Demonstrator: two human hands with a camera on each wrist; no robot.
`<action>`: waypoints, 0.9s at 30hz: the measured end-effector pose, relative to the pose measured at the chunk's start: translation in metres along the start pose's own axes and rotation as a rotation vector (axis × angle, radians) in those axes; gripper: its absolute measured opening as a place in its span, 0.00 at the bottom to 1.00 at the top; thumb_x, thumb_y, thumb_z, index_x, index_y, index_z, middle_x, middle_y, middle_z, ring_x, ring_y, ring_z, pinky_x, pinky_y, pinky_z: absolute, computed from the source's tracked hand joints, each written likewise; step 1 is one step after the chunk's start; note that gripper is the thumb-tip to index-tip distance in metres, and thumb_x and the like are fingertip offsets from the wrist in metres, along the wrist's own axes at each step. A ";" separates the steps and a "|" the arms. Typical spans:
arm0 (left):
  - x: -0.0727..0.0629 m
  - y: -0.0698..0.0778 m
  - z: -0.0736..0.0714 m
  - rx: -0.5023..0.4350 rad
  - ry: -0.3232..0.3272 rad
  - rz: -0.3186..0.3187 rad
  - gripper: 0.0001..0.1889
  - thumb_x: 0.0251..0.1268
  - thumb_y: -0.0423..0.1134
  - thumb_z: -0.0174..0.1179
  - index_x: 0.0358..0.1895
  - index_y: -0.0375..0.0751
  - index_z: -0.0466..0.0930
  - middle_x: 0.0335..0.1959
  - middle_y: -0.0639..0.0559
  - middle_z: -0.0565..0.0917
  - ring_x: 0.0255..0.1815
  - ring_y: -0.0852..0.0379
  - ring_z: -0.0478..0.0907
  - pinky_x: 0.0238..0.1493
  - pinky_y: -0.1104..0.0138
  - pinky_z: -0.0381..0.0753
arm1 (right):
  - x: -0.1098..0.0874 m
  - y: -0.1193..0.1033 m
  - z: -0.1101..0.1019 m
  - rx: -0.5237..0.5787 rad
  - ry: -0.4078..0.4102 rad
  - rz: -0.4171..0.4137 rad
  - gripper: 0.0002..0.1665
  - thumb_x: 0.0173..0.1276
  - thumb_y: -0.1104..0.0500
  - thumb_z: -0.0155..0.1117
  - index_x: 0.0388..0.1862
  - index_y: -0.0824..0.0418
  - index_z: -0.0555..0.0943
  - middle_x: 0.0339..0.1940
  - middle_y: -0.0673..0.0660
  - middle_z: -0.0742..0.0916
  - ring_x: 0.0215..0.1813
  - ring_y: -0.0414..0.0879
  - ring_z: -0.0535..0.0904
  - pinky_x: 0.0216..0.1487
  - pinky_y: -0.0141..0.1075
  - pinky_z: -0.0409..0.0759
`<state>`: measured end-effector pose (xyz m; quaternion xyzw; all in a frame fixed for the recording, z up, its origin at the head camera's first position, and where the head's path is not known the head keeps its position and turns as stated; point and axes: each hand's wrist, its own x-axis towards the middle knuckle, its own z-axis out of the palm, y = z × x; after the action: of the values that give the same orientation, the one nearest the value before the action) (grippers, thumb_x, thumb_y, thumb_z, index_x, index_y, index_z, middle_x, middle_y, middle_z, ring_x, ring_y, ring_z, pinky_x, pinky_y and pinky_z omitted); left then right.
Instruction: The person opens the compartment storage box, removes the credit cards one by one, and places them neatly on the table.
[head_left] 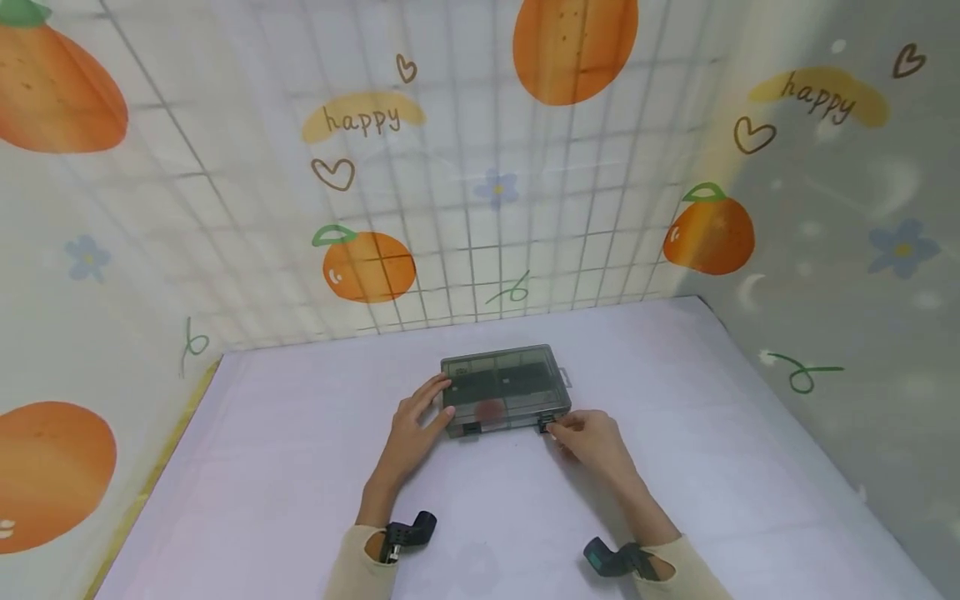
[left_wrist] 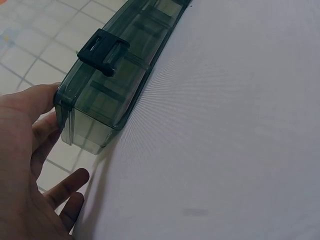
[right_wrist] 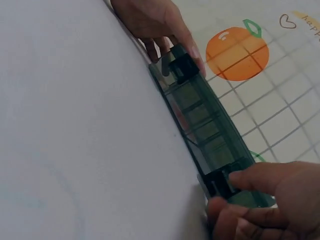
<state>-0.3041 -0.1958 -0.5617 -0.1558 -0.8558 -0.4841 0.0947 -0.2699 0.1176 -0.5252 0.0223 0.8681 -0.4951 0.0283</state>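
A dark, see-through plastic storage box (head_left: pixel 506 379) lies on the table with its lid down. Dividers show through its front wall in the right wrist view. Two black latches sit on the front, the left latch (left_wrist: pixel 103 51) and the right latch (right_wrist: pixel 222 182). My left hand (head_left: pixel 411 425) holds the box's left end, thumb near the front corner and fingers along the side; its lower fingers are off the box in the left wrist view. My right hand (head_left: pixel 596 442) pinches the right latch between thumb and fingers. A reddish patch shows through the lid near the front.
The table (head_left: pixel 285 442) is covered in white cloth. Behind it hangs a printed curtain (head_left: pixel 442 192) with oranges, hearts and a grid; similar sheets stand at the left and right. A clear loop handle (head_left: pixel 566 377) sticks out from the box's right side.
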 end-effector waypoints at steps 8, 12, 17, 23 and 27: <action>-0.001 0.001 -0.003 0.030 0.017 0.005 0.28 0.73 0.57 0.57 0.73 0.55 0.70 0.77 0.62 0.63 0.71 0.46 0.63 0.67 0.38 0.53 | -0.005 -0.008 0.011 0.015 0.012 -0.123 0.11 0.70 0.54 0.68 0.33 0.60 0.87 0.20 0.52 0.85 0.21 0.44 0.78 0.22 0.34 0.73; -0.001 0.000 -0.003 0.021 0.007 -0.003 0.29 0.73 0.58 0.57 0.73 0.54 0.70 0.77 0.62 0.63 0.71 0.47 0.63 0.67 0.38 0.52 | -0.005 -0.010 0.035 0.157 -0.143 -0.094 0.17 0.73 0.49 0.65 0.34 0.62 0.89 0.23 0.53 0.87 0.23 0.45 0.81 0.24 0.35 0.78; -0.004 -0.002 0.000 0.037 0.015 -0.008 0.30 0.72 0.58 0.57 0.73 0.54 0.70 0.77 0.63 0.63 0.70 0.48 0.64 0.67 0.39 0.53 | -0.002 -0.016 0.062 0.340 -0.284 -0.065 0.24 0.75 0.47 0.62 0.40 0.69 0.87 0.29 0.60 0.89 0.28 0.50 0.86 0.29 0.38 0.84; -0.004 -0.002 0.001 0.032 0.023 -0.011 0.29 0.72 0.58 0.57 0.73 0.55 0.70 0.76 0.66 0.63 0.68 0.51 0.65 0.68 0.40 0.51 | 0.002 -0.032 0.084 0.447 -0.322 -0.052 0.27 0.76 0.49 0.61 0.40 0.75 0.86 0.29 0.63 0.89 0.27 0.49 0.86 0.30 0.39 0.85; -0.003 -0.002 0.002 0.046 0.009 -0.007 0.29 0.72 0.59 0.56 0.73 0.56 0.70 0.76 0.67 0.62 0.68 0.51 0.65 0.68 0.40 0.52 | 0.003 -0.040 0.089 0.431 -0.316 -0.002 0.30 0.76 0.45 0.60 0.38 0.74 0.86 0.27 0.63 0.89 0.25 0.48 0.86 0.28 0.38 0.85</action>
<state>-0.3024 -0.1960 -0.5650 -0.1486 -0.8667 -0.4654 0.1003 -0.2733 0.0206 -0.5366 -0.0507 0.7274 -0.6660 0.1576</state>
